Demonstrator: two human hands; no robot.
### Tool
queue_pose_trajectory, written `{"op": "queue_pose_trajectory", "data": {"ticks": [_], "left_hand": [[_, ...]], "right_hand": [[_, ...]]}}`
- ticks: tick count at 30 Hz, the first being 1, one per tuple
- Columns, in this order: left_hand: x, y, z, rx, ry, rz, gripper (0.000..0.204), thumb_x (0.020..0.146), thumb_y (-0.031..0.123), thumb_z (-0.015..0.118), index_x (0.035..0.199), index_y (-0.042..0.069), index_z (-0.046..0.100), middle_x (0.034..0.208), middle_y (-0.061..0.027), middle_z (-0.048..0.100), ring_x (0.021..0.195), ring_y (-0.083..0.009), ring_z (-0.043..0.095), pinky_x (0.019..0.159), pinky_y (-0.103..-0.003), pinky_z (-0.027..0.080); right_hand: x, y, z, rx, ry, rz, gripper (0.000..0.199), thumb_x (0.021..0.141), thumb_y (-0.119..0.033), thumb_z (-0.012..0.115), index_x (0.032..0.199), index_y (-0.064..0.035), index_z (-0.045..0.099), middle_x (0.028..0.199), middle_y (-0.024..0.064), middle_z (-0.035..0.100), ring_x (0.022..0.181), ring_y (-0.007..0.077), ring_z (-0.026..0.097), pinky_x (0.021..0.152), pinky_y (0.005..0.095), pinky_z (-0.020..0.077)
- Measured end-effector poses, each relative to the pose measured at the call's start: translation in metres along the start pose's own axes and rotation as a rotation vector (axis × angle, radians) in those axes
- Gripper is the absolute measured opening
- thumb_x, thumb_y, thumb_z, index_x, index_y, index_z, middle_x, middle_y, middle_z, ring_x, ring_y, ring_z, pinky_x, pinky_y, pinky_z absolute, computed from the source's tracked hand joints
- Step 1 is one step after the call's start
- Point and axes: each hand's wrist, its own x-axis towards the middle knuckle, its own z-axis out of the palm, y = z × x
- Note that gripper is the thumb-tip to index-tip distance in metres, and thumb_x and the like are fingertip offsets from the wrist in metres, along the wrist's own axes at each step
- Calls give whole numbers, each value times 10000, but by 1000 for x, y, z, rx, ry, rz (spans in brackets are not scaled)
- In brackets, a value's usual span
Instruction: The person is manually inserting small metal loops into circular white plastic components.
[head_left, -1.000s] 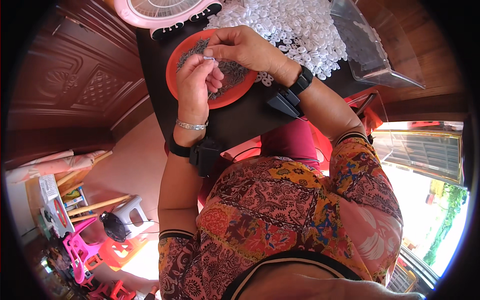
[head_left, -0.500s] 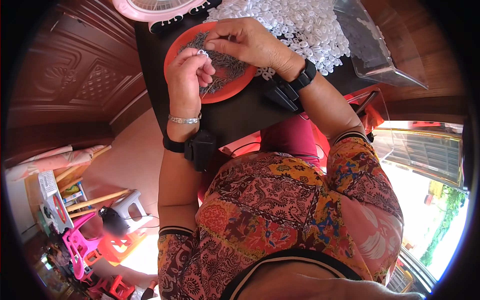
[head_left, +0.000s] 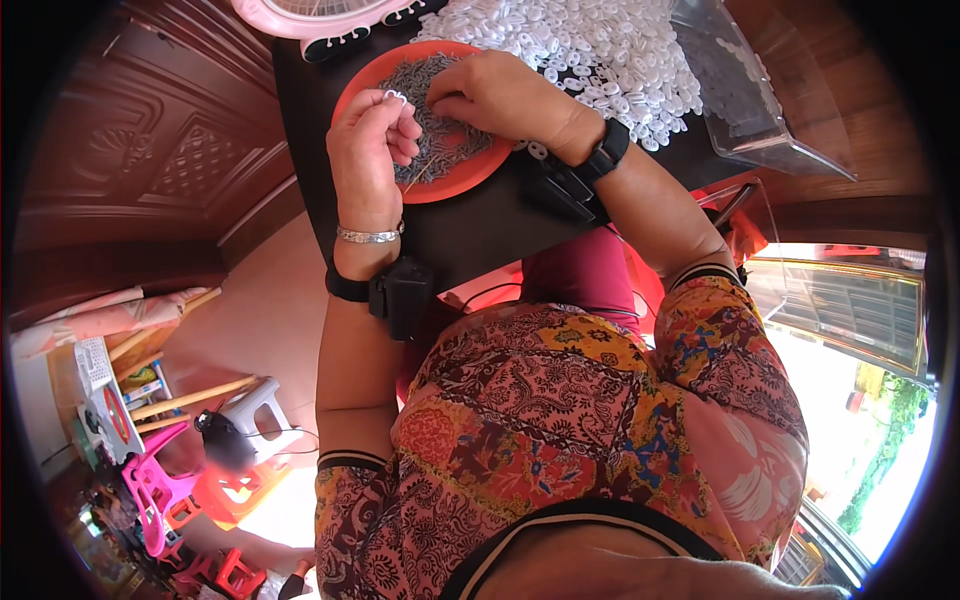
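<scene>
My left hand [head_left: 368, 155] is pinched around a small white oval plastic piece [head_left: 396, 96] with holes, held above the left side of a round red tray [head_left: 472, 180]. Many thin grey screws [head_left: 445, 150] fill the tray. Over its far right part, my right hand [head_left: 505, 95] bends down with thumb and fingers drawn together at the screws. What lies between those fingertips is hidden from view.
A big heap of white oval pieces [head_left: 600, 50] spreads over the dark table [head_left: 450, 235] beyond my right hand. A clear plastic bin [head_left: 745, 100] lies at the right. The pink-framed object [head_left: 320, 25] stands at the far left edge.
My right hand has moved away from the white piece and lowered toward the screws, its fingers bending down. My left hand keeps the piece and has shifted slightly left.
</scene>
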Motion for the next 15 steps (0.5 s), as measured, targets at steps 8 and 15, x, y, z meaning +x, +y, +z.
{"op": "queue_pose_trajectory", "data": {"ticks": [8,15], "left_hand": [[-2,0,0,97,-40,-13,156,862,171,529,833,35,601,673,-23,575,551,-73,497,532,-197,382],[-6,-1,7,74,-69,7,159,878,177,549,812,50,616,639,6,550,520,-45,455,488,-177,344]], "right_hand": [[0,-4,-11,167,129,53,156,818,-135,632,950,-59,667,821,85,664,750,200,637,691,290,491],[0,-8,-13,905,125,231,200,885,-173,623,980,3,634,860,-5,627,794,52,561,721,198,468]]}}
